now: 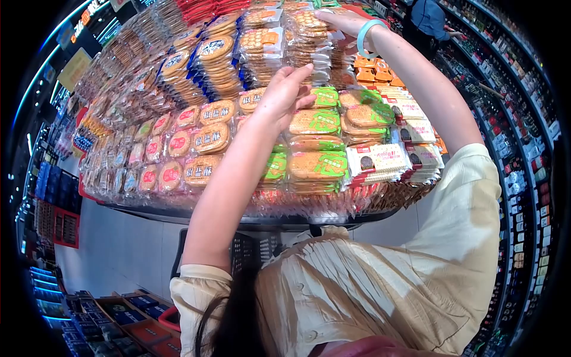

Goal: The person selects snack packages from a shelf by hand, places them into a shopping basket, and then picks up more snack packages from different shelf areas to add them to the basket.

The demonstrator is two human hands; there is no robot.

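My left hand (286,95) hovers over the front rows of packed biscuits, its fingers apart and nothing seen in them. Below it lie green-labelled biscuit packs (315,164), and to its left are packs with dark lettering (211,137). Farther back, my right hand (344,22), with a pale blue band on the wrist, reaches to the top of a tall stack of clear-wrapped biscuits (309,25). Its fingers lie on or just above that stack. Orange-and-white-labelled biscuit packs (262,40) stand left of it.
White packs (377,162) and orange packs (373,70) fill the right of the display. Blue-edged biscuit stacks (214,50) stand at the back left. A dark basket (244,250) is below the front edge. Another person (427,21) stands by the right shelves (514,143).
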